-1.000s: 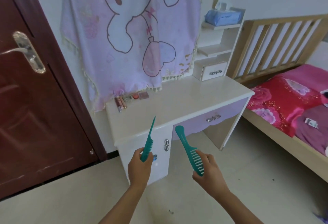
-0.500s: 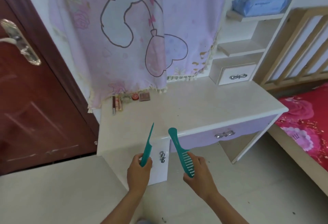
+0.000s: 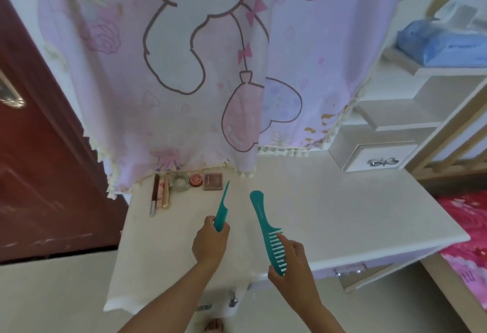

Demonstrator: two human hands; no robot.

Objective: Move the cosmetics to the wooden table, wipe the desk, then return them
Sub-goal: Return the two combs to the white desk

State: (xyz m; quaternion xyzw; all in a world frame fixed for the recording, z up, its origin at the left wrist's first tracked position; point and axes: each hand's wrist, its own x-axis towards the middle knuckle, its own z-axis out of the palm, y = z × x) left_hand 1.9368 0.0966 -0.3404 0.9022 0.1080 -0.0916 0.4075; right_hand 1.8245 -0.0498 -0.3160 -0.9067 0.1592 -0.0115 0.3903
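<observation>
Left fingers (image 3: 208,221): curled round the lower end of a teal tail comb (image 3: 222,207), whose thin pointed tail rises up and away from the left hand (image 3: 209,241).
Right fingers (image 3: 286,241): clasped with the thumb on the toothed end of a teal wide-tooth comb (image 3: 265,224); its rounded handle points away from the right hand (image 3: 290,266).
Between the hands: the two combs stand apart, side by side, both held over the white desk (image 3: 342,214).
Just beyond the tail comb's tip: a brown square compact (image 3: 213,181), then to its left a red round pot (image 3: 195,179) and a clear jar (image 3: 180,183).
Further left of the left fingers: slim tubes and pencils (image 3: 159,196) lying side by side near the desk's back left corner.
Above the cosmetics: a pink cartoon-print cloth (image 3: 197,69) hanging down, its fringe over the row.
Far right of the right fingers: a small drawer (image 3: 382,160) under white shelves, with a blue tissue pack (image 3: 442,48) on top.
Far left: a dark red door (image 3: 39,161).
</observation>
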